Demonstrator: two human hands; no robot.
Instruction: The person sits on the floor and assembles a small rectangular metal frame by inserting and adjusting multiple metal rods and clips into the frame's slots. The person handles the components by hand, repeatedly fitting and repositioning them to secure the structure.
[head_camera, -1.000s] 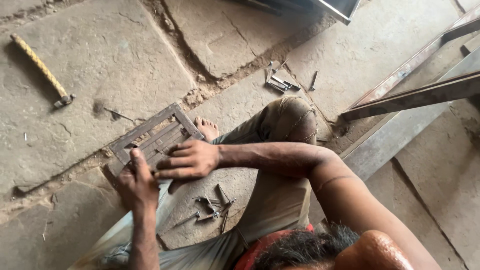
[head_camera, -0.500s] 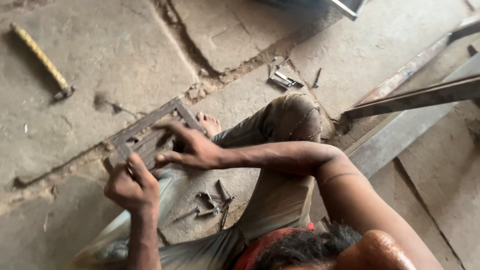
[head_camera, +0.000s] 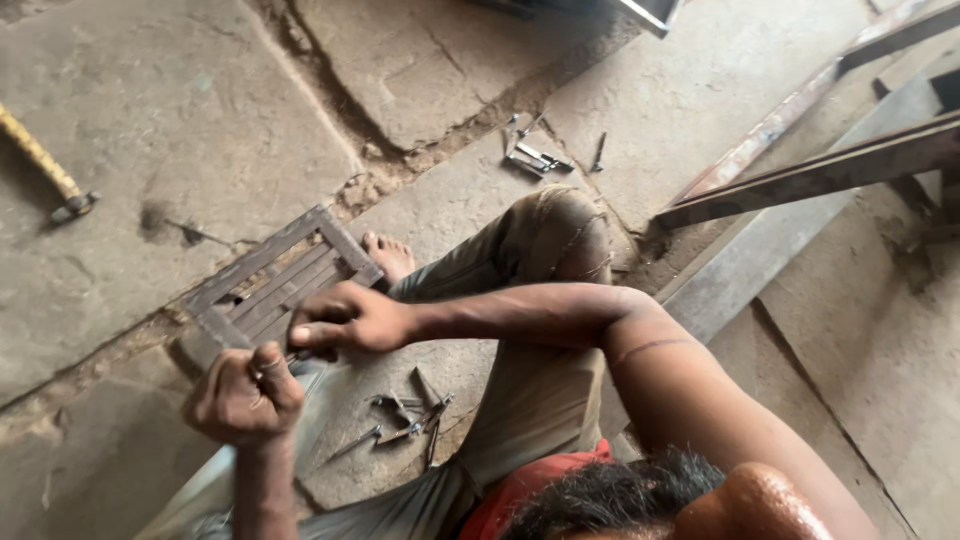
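Loose nails (head_camera: 405, 425) lie on cracked concrete floor (head_camera: 150, 120) below the slatted metal grille (head_camera: 275, 285); yellow-handled hammer (head_camera: 45, 165) well apart. Left hand (head_camera: 245, 393) fisted, contents unclear; right hand (head_camera: 350, 320) pinches the grille's edge.

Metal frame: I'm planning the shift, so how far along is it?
Done: the metal frame looks to have its slats in place. In hand: the left hand, a closed fist, and the right hand work at its near edge. Remaining: loose fasteners lie unused on the floor; the hammer lies apart.

A metal workshop: cracked concrete floor (head_camera: 180, 120), steel bars (head_camera: 810, 175), a hammer (head_camera: 45, 170), scattered nails (head_camera: 405, 420).
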